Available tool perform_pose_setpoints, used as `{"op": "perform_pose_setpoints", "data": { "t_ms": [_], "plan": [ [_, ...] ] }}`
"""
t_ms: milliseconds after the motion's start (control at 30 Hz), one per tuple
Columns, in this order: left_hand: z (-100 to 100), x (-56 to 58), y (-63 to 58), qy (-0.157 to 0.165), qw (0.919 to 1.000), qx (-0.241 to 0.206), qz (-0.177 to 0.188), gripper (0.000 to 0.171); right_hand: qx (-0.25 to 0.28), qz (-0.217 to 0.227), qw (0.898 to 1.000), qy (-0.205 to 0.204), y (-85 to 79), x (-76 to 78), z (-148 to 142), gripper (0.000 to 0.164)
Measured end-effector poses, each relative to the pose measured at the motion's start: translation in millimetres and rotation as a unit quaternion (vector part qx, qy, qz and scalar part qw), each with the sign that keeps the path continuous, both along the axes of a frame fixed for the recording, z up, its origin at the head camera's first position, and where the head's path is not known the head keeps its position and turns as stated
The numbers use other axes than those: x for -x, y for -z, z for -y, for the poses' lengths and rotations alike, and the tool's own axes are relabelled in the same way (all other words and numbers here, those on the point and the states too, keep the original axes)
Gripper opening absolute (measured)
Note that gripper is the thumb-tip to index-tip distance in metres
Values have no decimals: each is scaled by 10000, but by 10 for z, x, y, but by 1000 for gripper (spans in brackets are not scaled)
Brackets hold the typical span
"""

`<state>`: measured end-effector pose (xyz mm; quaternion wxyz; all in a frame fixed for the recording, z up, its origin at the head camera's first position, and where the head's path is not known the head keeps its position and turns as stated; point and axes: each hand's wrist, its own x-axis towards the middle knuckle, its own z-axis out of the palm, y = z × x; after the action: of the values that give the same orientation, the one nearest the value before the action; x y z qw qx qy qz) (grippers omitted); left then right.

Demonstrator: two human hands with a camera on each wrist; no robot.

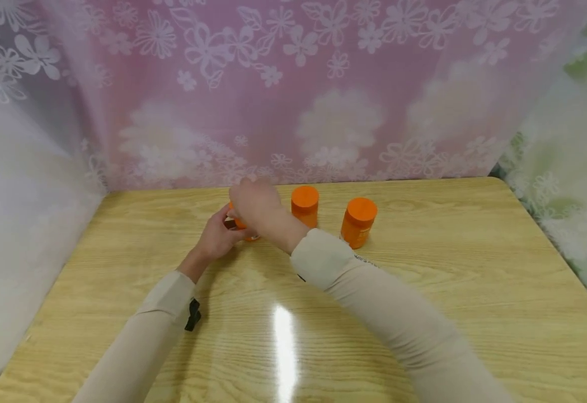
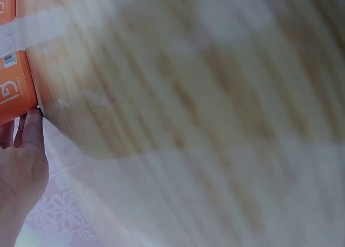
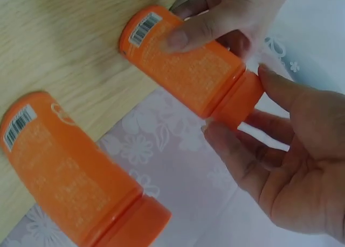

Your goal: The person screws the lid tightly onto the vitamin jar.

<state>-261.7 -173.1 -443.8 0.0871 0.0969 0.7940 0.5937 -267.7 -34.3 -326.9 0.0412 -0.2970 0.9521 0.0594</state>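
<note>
An orange jar with a printed label and barcode (image 3: 183, 63) stands on the table at the back, left of two like it. My left hand (image 1: 216, 235) grips the jar's body from the side, thumb across the label in the right wrist view. On its orange lid (image 3: 240, 104) are the fingers and thumb of my right hand (image 1: 257, 204), pinching it round the rim. From the head, my right hand hides most of this jar. In the left wrist view, only part of the orange jar (image 2: 16, 93) shows, beside my fingers.
A second orange jar (image 1: 305, 211) stands just right of my hands, and a third orange jar (image 1: 357, 226) further right, both with lids on. The wood-grain table (image 1: 414, 313) ends at a flowered pink curtain (image 1: 273, 123) behind the jars.
</note>
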Motion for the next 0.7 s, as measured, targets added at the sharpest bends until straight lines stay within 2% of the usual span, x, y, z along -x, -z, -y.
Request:
{"op": "perform_pose_setpoints", "data": {
  "t_ms": [67, 233, 300, 367, 433, 500, 600, 700],
  "plan": [
    [7, -1, -7, -82, 10000, 34, -10, 62, -45, -115, 9998, 132, 14, -13, 20, 44],
    [6, 2, 7, -50, 9999, 85, -97, 61, 344, 145, 9992, 151, 47, 16, -41, 53],
    [6, 1, 15, 34, 9998, 126, -122, 60, 489, 388, 9980, -85, 35, 49, -90, 58],
    [7, -3, 13, 62, 9998, 155, -127, 60, 598, 663, 9946, -522, -3, 87, -132, 58],
    [8, -8, 6, 32, 9999, 119, -84, 60, 724, 1005, 9872, -1001, -52, 126, -161, 52],
    [10, -11, 0, -24, 9999, 143, -63, 59, 903, 1409, 9771, -1312, -89, 158, -176, 44],
    [2, -17, -3, -55, 9999, 113, -4, 59, 1051, 1732, 9688, -1425, -105, 189, -189, 36],
    [1, -14, 1, -72, 9999, 96, -9, 58, 1179, 1717, 9681, -1394, -91, 206, -186, 31]
  ]
}}
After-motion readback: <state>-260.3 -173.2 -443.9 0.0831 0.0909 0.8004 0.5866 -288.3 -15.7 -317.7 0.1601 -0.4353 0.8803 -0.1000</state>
